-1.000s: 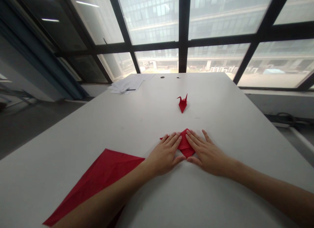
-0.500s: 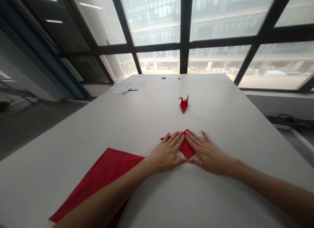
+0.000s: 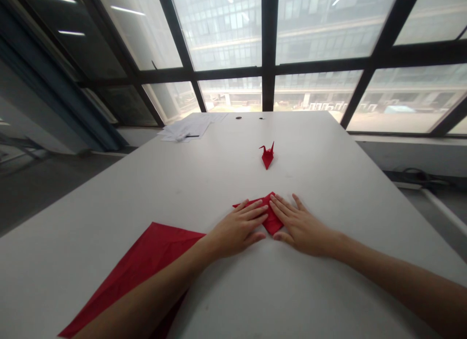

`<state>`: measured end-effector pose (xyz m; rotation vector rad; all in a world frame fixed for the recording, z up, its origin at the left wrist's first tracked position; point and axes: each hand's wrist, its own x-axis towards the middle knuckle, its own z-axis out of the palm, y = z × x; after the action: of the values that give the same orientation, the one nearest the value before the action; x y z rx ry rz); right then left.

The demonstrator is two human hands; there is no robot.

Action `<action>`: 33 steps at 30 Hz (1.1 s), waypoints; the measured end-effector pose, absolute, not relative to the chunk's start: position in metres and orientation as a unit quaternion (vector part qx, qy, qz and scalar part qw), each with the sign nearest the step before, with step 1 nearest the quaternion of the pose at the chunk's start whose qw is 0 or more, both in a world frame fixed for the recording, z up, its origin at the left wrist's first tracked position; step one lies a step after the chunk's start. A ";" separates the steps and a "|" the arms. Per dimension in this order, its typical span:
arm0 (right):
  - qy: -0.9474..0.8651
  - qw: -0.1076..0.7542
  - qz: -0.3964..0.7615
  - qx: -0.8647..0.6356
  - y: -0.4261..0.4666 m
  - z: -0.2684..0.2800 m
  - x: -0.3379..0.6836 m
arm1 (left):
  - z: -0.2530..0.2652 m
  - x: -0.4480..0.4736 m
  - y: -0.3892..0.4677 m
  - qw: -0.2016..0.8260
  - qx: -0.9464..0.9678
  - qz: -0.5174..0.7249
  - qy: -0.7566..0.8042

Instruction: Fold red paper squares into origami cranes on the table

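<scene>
A folded piece of red paper [image 3: 273,224] lies flat on the white table, with a thin point sticking out to the left and a corner at the top. My left hand [image 3: 239,230] rests palm down over its left part, fingers stretched out. On its right part lies my right hand [image 3: 301,227], also flat, with the fingers spread and the thumb near the lower corner. Both hands cover much of the paper, so its full shape is hidden. Farther off stands a finished red paper crane [image 3: 267,159].
A large red sheet of paper [image 3: 146,261] lies under and beside my left forearm. White papers [image 3: 189,127] with a dark pen-like stick sit at the far left of the white table [image 3: 321,300]. Windows [image 3: 226,32] rise behind the far edge.
My left hand has slid left and turned, uncovering more of the folded paper's upper edge. My right hand stays pressed on it. The whole view has shifted slightly.
</scene>
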<state>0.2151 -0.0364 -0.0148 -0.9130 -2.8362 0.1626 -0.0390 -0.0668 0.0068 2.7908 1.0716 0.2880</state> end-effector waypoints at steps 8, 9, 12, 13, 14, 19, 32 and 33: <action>-0.946 0.083 0.065 -0.307 -0.035 -0.016 0.215 | 0.015 -0.058 -0.055 0.118 0.943 0.077 0.301; -0.945 0.082 0.068 -0.308 -0.035 -0.016 0.215 | 0.016 -0.059 -0.054 0.120 0.945 0.078 0.295; -0.945 0.088 0.074 -0.308 -0.035 -0.016 0.214 | 0.018 -0.061 -0.051 0.134 0.944 0.085 0.289; -0.944 0.091 0.076 -0.307 -0.035 -0.016 0.214 | 0.019 -0.061 -0.050 0.139 0.942 0.087 0.291; -0.944 0.094 0.077 -0.307 -0.035 -0.016 0.214 | 0.020 -0.062 -0.049 0.143 0.940 0.089 0.295; -0.943 0.104 0.080 -0.307 -0.035 -0.016 0.214 | 0.020 -0.062 -0.050 0.138 0.939 0.097 0.300; -0.831 0.352 0.113 -0.415 -0.011 -0.019 0.216 | 0.015 -0.057 -0.051 0.077 0.939 0.153 0.297; -0.825 0.359 0.112 -0.421 -0.009 -0.017 0.217 | 0.014 -0.056 -0.051 0.076 0.940 0.153 0.295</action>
<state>0.2165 -0.0086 -0.0174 -1.0860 -2.1282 0.2877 -0.0561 -0.0513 0.0139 2.8187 0.8834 0.4588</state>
